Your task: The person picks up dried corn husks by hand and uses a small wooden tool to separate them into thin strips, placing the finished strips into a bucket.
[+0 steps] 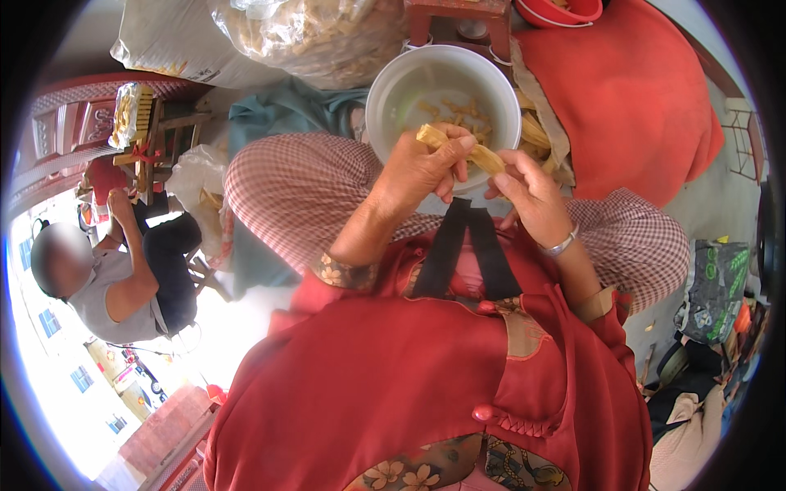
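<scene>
My left hand point(414, 164) and my right hand point(529, 191) hold a yellow fibrous strip point(485, 158) between them. The strip's folded, blunt end sticks out above my left thumb, and its other end is pinched by my right fingertips. Just beyond and below the hands stands a white plastic bucket point(379, 104), its near rim partly hidden by them. Several small yellow-brown pieces point(470, 113) lie on its bottom. Right of the bucket, more yellow strips point(535, 132) show in an open woven sack point(556, 150). My right wrist wears a silver bangle point(562, 242).
A red cloth point(620, 104) spreads to the right of the sack. Behind the bucket stand a red wooden stool point(457, 9) and a clear plastic bag point(331, 43) full of pieces. A red bucket point(562, 15) is at the back. A seated person point(123, 282) works at the left.
</scene>
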A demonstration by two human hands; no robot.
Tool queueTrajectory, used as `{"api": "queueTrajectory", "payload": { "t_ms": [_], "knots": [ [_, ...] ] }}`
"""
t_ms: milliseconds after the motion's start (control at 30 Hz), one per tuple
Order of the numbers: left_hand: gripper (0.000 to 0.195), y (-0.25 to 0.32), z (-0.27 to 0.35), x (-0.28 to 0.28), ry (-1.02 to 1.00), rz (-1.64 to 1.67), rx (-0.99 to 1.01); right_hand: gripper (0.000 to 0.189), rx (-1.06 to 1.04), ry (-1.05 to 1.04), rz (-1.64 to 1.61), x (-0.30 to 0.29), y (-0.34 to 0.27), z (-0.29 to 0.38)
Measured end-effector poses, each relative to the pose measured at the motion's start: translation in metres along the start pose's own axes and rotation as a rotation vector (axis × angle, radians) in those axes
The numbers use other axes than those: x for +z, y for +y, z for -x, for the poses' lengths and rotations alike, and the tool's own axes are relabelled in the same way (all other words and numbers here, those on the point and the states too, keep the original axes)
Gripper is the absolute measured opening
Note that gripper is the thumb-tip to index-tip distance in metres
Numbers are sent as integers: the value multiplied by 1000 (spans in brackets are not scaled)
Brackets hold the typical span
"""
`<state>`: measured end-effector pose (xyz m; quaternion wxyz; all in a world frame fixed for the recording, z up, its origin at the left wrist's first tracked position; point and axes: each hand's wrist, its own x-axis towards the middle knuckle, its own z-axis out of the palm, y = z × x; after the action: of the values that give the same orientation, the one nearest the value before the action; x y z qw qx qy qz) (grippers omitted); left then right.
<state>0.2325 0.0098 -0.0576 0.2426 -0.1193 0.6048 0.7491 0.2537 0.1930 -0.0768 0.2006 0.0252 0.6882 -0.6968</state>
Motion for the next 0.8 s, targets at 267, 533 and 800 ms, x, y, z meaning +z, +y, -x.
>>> {"api": "queueTrajectory", "payload": {
  "t_ms": [267, 533, 800],
  "knots": [
    [9, 23, 13, -24, 44, 309, 108, 31, -170, -234, 306, -2, -41, -9],
    [9, 90, -40, -18, 60, 164, 341, 31, -528, -44, 521, -26, -95, -73],
    [18, 159, -122, -12, 161, -184, 658, 32, -769, 267, 531, -41, -132, -168]
  ]
}}
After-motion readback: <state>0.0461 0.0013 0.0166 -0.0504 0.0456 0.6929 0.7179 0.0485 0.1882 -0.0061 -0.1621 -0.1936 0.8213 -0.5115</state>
